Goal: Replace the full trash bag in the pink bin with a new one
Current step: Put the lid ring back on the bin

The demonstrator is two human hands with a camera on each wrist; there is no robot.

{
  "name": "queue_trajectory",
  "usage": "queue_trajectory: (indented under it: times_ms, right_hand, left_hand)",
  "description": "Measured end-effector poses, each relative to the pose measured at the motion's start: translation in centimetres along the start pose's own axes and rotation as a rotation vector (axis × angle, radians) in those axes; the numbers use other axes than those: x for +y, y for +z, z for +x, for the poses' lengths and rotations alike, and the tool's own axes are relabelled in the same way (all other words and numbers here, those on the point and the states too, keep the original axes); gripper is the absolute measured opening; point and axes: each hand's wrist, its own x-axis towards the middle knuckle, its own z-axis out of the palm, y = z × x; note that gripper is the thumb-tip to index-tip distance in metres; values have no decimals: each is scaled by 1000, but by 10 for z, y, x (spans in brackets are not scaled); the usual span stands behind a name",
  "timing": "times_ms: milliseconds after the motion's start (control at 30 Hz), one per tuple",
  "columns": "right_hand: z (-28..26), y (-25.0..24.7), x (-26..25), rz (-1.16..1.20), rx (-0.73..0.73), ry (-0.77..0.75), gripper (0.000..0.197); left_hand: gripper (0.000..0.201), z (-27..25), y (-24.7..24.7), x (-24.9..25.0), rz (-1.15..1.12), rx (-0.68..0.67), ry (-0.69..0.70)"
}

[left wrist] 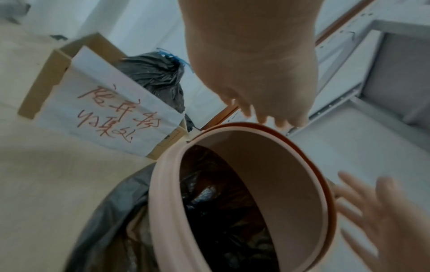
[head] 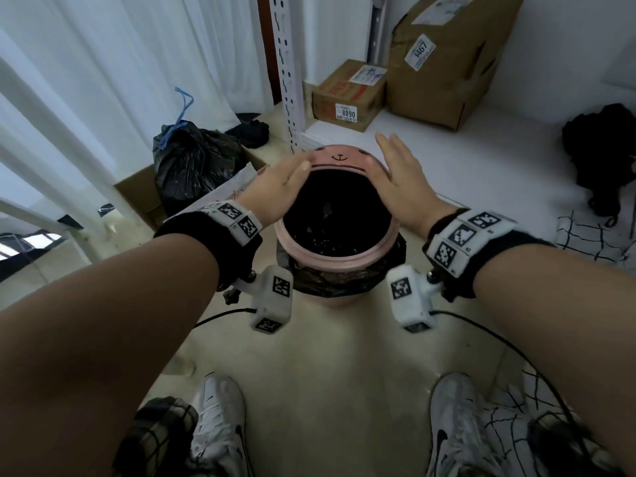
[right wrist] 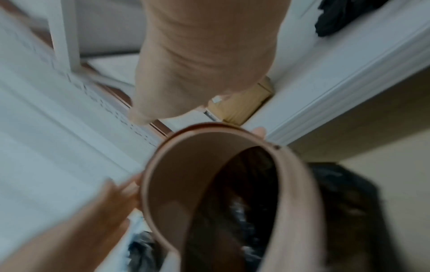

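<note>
The pink bin (head: 335, 258) stands on the floor between my feet, lined with a black bag (head: 330, 287) whose edge hangs over the outside. Its pink lid piece (head: 339, 156), with a small drawn face, is raised at the far side. My left hand (head: 275, 187) lies against the lid's left side and my right hand (head: 401, 177) against its right side, fingers straight. The wrist views show the lid's inner face (left wrist: 267, 165), the left hand (left wrist: 256, 73) and the right hand (right wrist: 204, 64). A full, tied black bag (head: 192, 163) sits in a cardboard box at the left.
A white metal shelf post (head: 289, 80) rises just behind the bin. Two cardboard parcels (head: 347, 94) stand on the low white shelf, with dark cloth (head: 602, 149) at its right. White curtains hang at the left. The box carries a handwritten paper sign (left wrist: 111, 110).
</note>
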Motion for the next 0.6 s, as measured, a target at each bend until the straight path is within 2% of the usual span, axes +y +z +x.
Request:
queue_trajectory:
  times_ms: [67, 167, 233, 333, 433, 533, 600]
  right_hand:
    - [8, -1, -12, -6, 29, -5, 58]
    - [14, -3, -22, -77, 63, -11, 54]
    - [14, 0, -26, -142, 42, 13, 55]
    - [7, 5, -30, -336, -76, 33, 64]
    - [-10, 5, -32, -407, -210, -22, 76]
    - [-33, 10, -28, -526, -244, -124, 92]
    - [-38, 16, -25, -564, -203, -150, 93]
  left_hand:
    - [47, -8, -4, 4, 75, -40, 2]
    - [57, -17, -10, -4, 222, 55, -19]
    - [63, -24, -11, -12, 263, 76, 24]
    - [53, -28, -16, -21, 272, 116, 90]
    - [37, -21, -15, -28, 319, 173, 48]
    - [67, -19, -8, -23, 367, 166, 55]
    - [82, -15, -1, -20, 474, 89, 75]
